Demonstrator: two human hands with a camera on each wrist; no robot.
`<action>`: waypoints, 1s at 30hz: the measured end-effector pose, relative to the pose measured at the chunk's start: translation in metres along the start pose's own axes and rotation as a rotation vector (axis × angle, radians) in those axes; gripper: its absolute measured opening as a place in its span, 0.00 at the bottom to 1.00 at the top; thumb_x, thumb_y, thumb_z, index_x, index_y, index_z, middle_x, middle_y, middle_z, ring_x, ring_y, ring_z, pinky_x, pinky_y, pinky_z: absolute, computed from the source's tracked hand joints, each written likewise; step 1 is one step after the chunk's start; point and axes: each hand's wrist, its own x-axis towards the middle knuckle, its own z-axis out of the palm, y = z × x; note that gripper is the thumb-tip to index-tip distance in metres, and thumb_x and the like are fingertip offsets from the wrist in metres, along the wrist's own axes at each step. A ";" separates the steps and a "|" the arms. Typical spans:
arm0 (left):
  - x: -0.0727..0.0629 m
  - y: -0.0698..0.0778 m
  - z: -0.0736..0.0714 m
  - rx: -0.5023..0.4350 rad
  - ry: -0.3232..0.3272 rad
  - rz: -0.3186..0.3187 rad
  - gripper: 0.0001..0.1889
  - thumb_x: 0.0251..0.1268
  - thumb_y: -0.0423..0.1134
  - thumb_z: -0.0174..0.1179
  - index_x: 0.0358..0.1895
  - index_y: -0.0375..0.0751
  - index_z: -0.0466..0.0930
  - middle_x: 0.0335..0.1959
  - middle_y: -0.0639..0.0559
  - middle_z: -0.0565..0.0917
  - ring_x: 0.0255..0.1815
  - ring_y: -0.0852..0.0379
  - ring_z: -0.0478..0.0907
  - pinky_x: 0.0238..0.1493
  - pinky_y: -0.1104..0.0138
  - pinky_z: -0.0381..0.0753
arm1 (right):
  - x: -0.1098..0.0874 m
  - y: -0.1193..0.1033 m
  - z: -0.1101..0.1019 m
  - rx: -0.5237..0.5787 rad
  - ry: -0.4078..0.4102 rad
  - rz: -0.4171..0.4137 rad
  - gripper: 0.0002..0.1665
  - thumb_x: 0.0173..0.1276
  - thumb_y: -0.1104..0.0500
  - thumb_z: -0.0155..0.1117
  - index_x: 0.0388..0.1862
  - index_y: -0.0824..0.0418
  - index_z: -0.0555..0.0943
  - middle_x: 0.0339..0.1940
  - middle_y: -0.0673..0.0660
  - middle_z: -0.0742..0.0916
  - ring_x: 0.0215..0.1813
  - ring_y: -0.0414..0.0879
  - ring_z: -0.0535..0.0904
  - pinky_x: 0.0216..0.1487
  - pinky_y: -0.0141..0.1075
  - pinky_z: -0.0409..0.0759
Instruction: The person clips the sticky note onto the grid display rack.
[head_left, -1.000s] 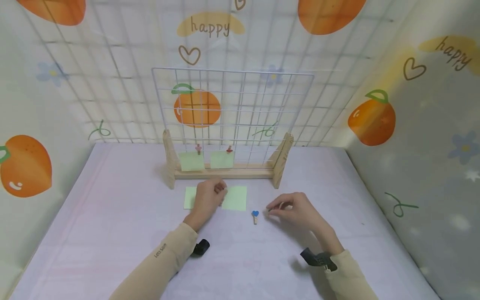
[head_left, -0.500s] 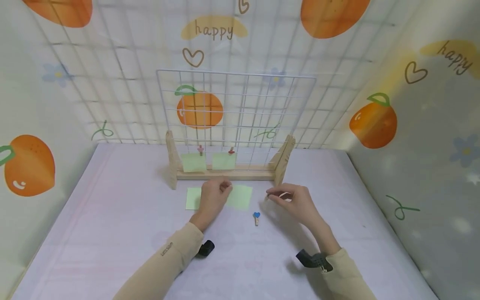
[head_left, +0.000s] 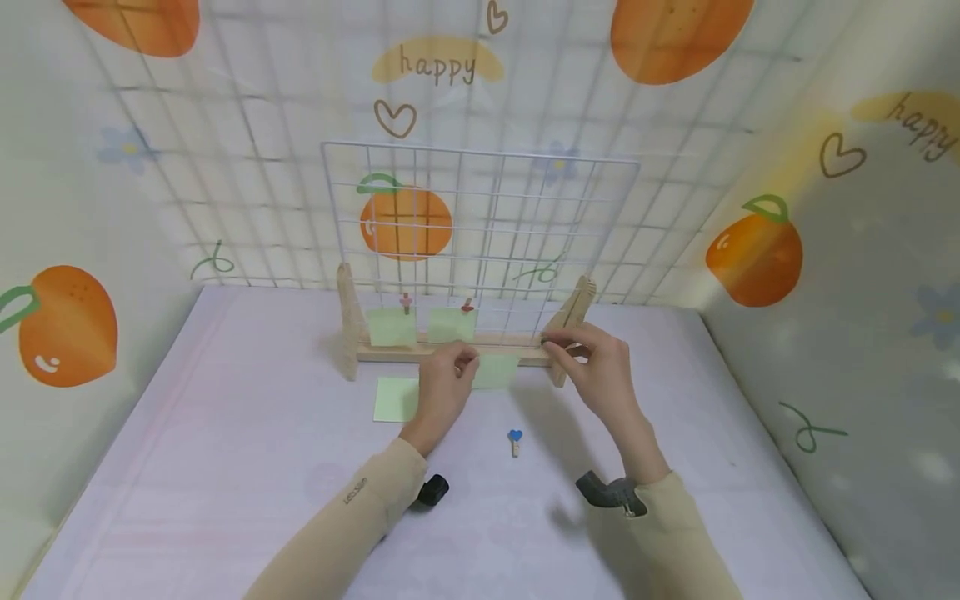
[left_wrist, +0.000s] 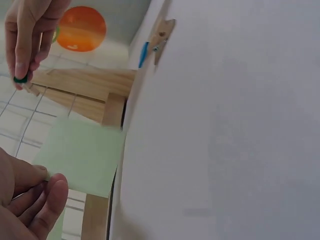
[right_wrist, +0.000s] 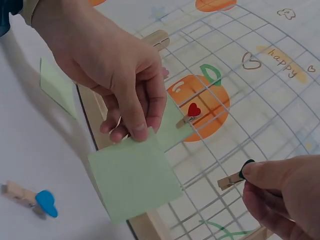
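Note:
In the head view my left hand (head_left: 442, 387) pinches a light green paper note (head_left: 497, 372) by its edge, raised off the table before the rack's wooden base (head_left: 397, 354). My right hand (head_left: 602, 367) pinches a small wooden clothespin (right_wrist: 230, 181) with a dark green end between thumb and forefinger, near the rack's right foot. The clothespin stands apart from the note. Two green notes (head_left: 392, 327) hang low on the wire grid, one under a pink clothespin (head_left: 407, 303), the other under a red heart clothespin (right_wrist: 194, 111). Another green note (head_left: 393, 400) lies on the table beside my left wrist.
A clothespin with a blue heart (head_left: 515, 442) lies on the white tabletop (head_left: 262, 467) between my forearms. The white wire grid stands upright in two wooden feet (head_left: 348, 325). Behind it hangs a printed cloth with oranges (head_left: 407, 223).
My left hand has lifted the green note off the table toward the rack. The right hand, holding the clothespin, has moved up and forward to the rack's right side.

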 end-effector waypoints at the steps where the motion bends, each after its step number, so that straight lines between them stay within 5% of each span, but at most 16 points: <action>1: 0.001 0.001 0.002 -0.002 0.009 0.009 0.03 0.67 0.27 0.68 0.40 0.36 0.87 0.36 0.46 0.90 0.35 0.53 0.86 0.38 0.68 0.86 | 0.002 -0.001 0.000 -0.005 0.012 -0.004 0.09 0.66 0.66 0.77 0.45 0.61 0.92 0.38 0.54 0.92 0.41 0.48 0.88 0.42 0.20 0.82; 11: 0.014 0.006 0.007 -0.054 0.059 0.020 0.02 0.69 0.27 0.67 0.41 0.34 0.87 0.37 0.45 0.90 0.35 0.53 0.87 0.39 0.67 0.87 | 0.018 0.000 0.001 -0.062 0.090 -0.076 0.09 0.66 0.68 0.77 0.45 0.62 0.92 0.35 0.56 0.90 0.38 0.50 0.88 0.39 0.43 0.89; 22: 0.022 0.015 0.023 -0.031 0.159 -0.003 0.02 0.66 0.28 0.71 0.36 0.39 0.90 0.33 0.48 0.86 0.31 0.55 0.82 0.35 0.68 0.82 | 0.032 -0.002 0.008 -0.035 0.158 -0.131 0.10 0.66 0.67 0.76 0.46 0.65 0.91 0.38 0.58 0.91 0.39 0.51 0.88 0.42 0.22 0.83; 30: 0.032 0.020 0.032 0.091 0.231 -0.009 0.02 0.65 0.34 0.73 0.34 0.44 0.91 0.24 0.52 0.78 0.23 0.57 0.73 0.33 0.64 0.71 | 0.045 -0.005 0.018 -0.067 0.162 -0.193 0.10 0.65 0.68 0.77 0.46 0.65 0.91 0.39 0.60 0.91 0.38 0.51 0.89 0.36 0.42 0.89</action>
